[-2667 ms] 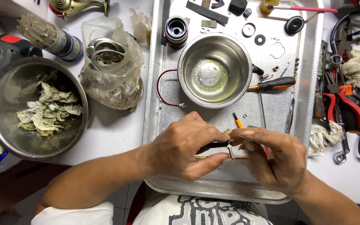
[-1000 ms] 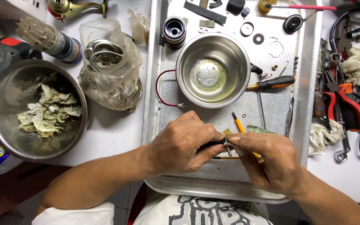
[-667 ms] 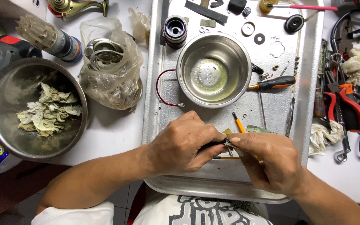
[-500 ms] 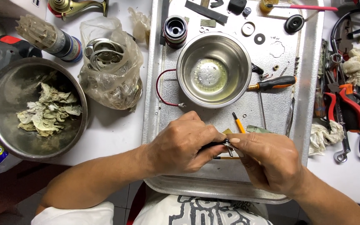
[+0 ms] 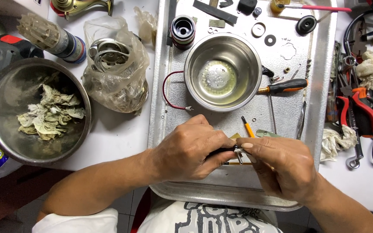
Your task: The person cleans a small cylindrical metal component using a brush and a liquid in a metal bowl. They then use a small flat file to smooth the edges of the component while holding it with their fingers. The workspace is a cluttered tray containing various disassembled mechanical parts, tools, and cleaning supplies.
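Most of the small metal part (image 5: 237,153) is hidden: only a short silvery, pin-like end shows between the two hands, and its full shape cannot be made out. A dark section of it runs back under the left hand (image 5: 189,149). What shows suggests a long axis lying roughly left to right across the tray, though which end is which cannot be told.

The left hand is curled around the dark section, its fingers together and closed on it. The right hand (image 5: 281,166) meets it from the other side, thumb and forefinger pinched together on the silvery end. The part is held just above the near portion of the embossed metal tray (image 5: 234,196), whose near rim is partly cut off by the person's clothing.

Farther up the tray stands a round steel bowl (image 5: 222,71) with a cloudy film of liquid at its bottom. A screwdriver (image 5: 282,87) with an orange and black handle lies beside it, pointing toward the bowl. A thin red wire (image 5: 165,88) loops along the bowl's left side. Off the tray, a larger steel bowl (image 5: 35,110) holds crumpled, soiled paper.
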